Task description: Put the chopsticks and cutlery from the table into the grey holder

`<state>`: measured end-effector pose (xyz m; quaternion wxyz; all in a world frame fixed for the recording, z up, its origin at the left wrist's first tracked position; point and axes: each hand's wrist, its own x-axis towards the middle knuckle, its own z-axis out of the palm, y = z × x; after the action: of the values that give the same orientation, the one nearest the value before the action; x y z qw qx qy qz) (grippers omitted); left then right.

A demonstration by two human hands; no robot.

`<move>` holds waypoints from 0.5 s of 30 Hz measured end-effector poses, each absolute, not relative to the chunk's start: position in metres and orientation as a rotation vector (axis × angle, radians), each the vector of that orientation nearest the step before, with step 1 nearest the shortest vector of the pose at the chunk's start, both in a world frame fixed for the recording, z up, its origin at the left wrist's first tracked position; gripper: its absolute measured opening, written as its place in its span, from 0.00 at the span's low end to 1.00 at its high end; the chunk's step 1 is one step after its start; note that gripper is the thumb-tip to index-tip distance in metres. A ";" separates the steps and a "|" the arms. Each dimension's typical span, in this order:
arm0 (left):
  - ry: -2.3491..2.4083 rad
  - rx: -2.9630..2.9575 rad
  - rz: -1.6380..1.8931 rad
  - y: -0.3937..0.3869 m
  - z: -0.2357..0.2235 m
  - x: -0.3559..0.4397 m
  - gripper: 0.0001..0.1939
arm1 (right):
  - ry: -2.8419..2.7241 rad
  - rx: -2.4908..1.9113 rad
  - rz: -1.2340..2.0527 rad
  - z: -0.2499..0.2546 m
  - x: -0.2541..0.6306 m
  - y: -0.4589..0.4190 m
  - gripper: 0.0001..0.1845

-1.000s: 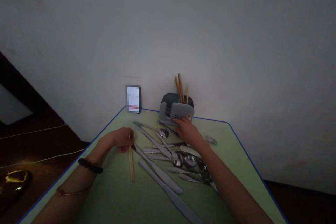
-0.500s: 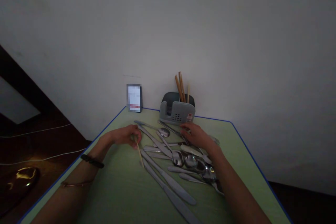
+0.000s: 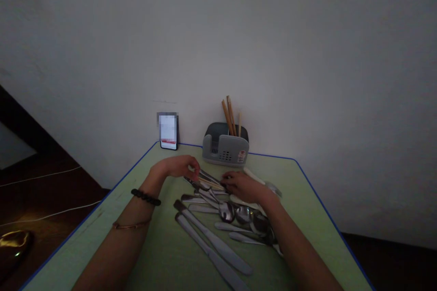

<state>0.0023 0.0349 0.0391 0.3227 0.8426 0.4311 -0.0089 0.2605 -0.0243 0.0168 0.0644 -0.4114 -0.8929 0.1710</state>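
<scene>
My left hand (image 3: 184, 166) is closed in a pinch on a pale wooden chopstick (image 3: 210, 183), held slantwise over the far side of the cutlery pile. My right hand (image 3: 244, 186) is close to the chopstick's other end, its fingers bent down among the cutlery; what they hold is hidden. Several metal spoons (image 3: 226, 212) lie heaped below and left of the right hand. Two long table knives (image 3: 215, 241) lie side by side nearer to me. Beyond the right hand rests a fork (image 3: 274, 188), close to a white handle (image 3: 252, 175).
A grey cutlery holder (image 3: 223, 150) stands against the wall with several chopsticks (image 3: 229, 113) upright in it. Left of it a phone (image 3: 168, 132) leans on the wall, its screen lit. The green table (image 3: 143, 254) has a blue edge.
My left hand has moved right with the chopstick, from the table's left side to the far side of the pile. My right hand has shifted slightly left and nearer. The view has tilted a little.
</scene>
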 end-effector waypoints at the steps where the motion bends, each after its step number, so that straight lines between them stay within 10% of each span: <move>1: 1.132 2.205 -0.027 0.034 0.041 0.007 0.09 | -2.677 -1.239 0.539 0.021 0.267 -0.023 0.17; 8: 1.129 2.146 -0.149 0.031 0.035 0.031 0.08 | -2.395 -1.937 0.523 0.034 0.309 -0.021 0.28; 15: 1.113 2.181 -0.153 0.034 0.026 0.039 0.09 | -2.492 -1.755 0.715 0.030 0.294 -0.021 0.29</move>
<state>0.0394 0.0343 0.0258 0.3373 0.8368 0.4272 -0.0587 0.2942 -0.0205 0.0298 0.0052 -0.5606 -0.7960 0.2283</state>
